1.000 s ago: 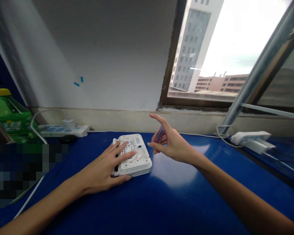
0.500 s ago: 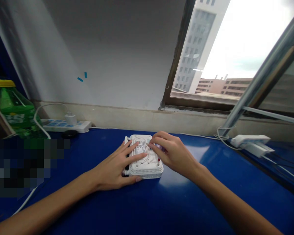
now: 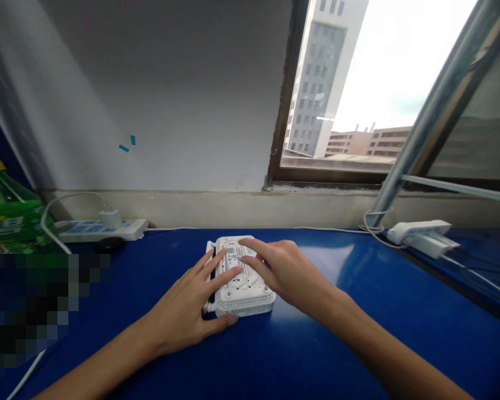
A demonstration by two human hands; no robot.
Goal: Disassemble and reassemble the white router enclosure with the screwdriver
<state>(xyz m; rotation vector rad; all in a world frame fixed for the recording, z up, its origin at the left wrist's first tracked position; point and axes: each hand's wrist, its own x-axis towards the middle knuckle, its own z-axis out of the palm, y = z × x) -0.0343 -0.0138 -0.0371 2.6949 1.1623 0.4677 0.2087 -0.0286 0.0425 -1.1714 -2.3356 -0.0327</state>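
A white router-like box (image 3: pixel 245 299) with a perforated face and a printed label lies flat on the blue table (image 3: pixel 250 355). My left hand (image 3: pixel 195 297) rests on its left part with fingers spread, the thumb along the near edge. Over the right part of the box is my right hand (image 3: pixel 281 266), thumb and index finger apart, fingertips at the label area. Nothing shows between those fingertips. The other fingers of my right hand are partly hidden behind it.
At the back left are a power strip (image 3: pixel 131 229) with a white plug, a dark round object (image 3: pixel 109 244) and a green bottle (image 3: pixel 12 211). Another power strip (image 3: pixel 420 230) with adapters sits at the right by a metal pole (image 3: pixel 416 122).
The thumb and index finger of my right hand have moved apart and left over the label. A small red-tipped item seen near that hand no longer shows. The camera view has shifted slightly.
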